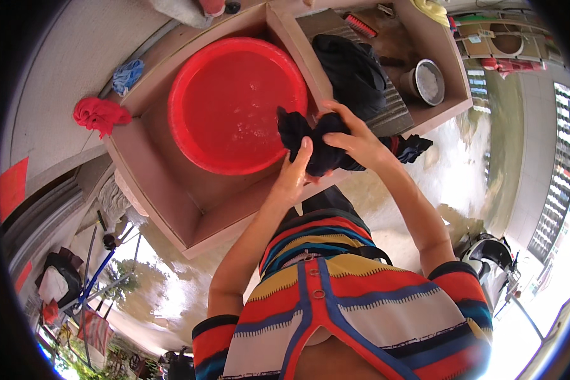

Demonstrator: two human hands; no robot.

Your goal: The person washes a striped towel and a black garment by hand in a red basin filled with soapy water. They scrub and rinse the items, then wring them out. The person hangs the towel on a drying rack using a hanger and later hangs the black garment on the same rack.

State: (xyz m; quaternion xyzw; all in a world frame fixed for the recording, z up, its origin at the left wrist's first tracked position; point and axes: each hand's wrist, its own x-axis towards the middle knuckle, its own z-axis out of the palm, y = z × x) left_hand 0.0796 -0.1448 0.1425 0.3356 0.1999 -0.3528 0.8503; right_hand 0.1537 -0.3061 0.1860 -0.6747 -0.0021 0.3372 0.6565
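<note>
Between my two hands is a bunched black cloth point(326, 152), just off the near right rim of a large red basin point(178, 104). My left hand point(291, 177) is closed on its left part, thumb on top. My right hand point(364, 144) grips the right part, with the thumb pressed on the folds. Dark fabric with a bit of red point(415, 149) lies to the right of my right wrist; whether it joins the held cloth is hidden. Water with some bubbles fills the basin. Another black garment point(348, 69) is heaped on a ribbed washing slab point(396, 120).
The basin stands in the left compartment of a pinkish two-part sink point(152, 180). Its right compartment holds a red-bristled brush point(361, 25) and a metal cup point(429, 82) with whitish contents. A red cloth point(101, 115) and a blue cloth point(128, 76) lie on the left ledge.
</note>
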